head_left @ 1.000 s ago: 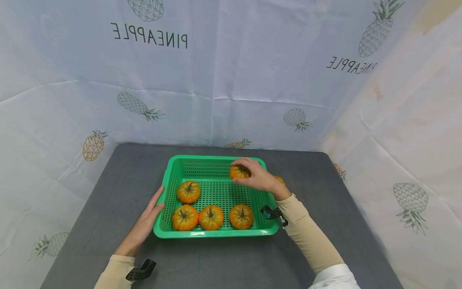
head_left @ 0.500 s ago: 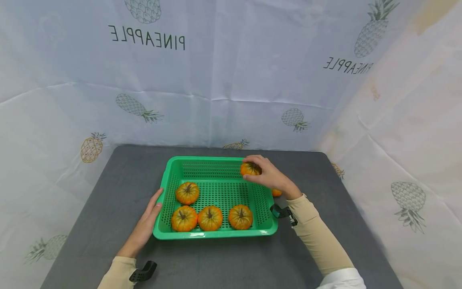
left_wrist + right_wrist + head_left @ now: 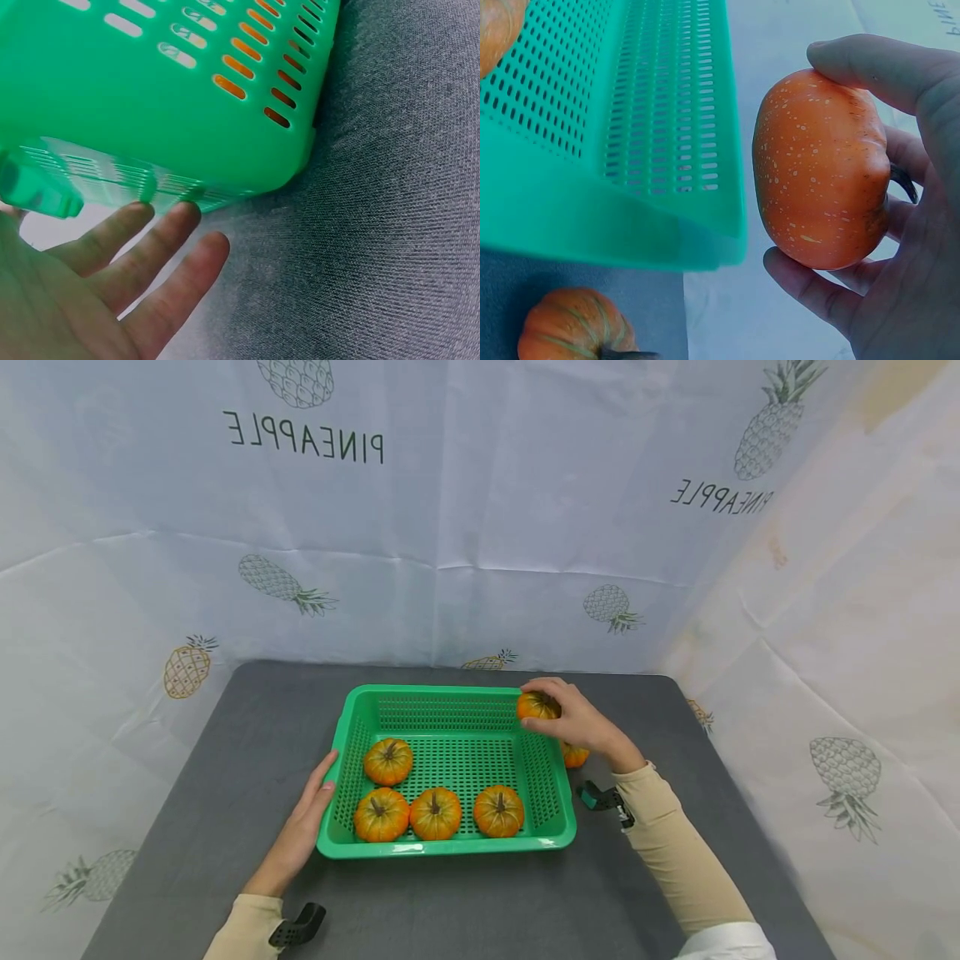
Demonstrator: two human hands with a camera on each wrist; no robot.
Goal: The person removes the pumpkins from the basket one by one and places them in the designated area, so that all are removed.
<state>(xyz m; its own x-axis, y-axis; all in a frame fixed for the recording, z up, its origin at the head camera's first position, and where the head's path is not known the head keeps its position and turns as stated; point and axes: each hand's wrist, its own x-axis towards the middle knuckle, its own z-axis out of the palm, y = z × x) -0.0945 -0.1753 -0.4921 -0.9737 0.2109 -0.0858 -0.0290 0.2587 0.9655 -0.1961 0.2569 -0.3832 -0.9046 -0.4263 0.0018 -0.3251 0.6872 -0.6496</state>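
Note:
A green perforated plastic basket [image 3: 450,847] holds several small orange pumpkins, one of them a pumpkin [image 3: 498,811] at front right. My right hand [image 3: 583,724] grips another pumpkin [image 3: 817,172] between thumb and fingers, over the basket's back right corner. In the right wrist view, this pumpkin is raised beside the basket wall [image 3: 555,202], its dark stem toward the palm. At the basket's left side is my left hand [image 3: 298,827]. Its fingers [image 3: 176,292] extend straight, tips right at the green wall, in the left wrist view.
One more pumpkin [image 3: 575,756] lies on the grey table [image 3: 465,910] just outside the basket's right wall, partly covered by the right hand. A white curtain [image 3: 480,510] printed with pineapples hangs behind the table and along its sides.
My right hand has carried its pumpkin rightward from inside the basket's back right area to over the right corner. More of the pumpkin outside now shows. The left hand stays at the basket.

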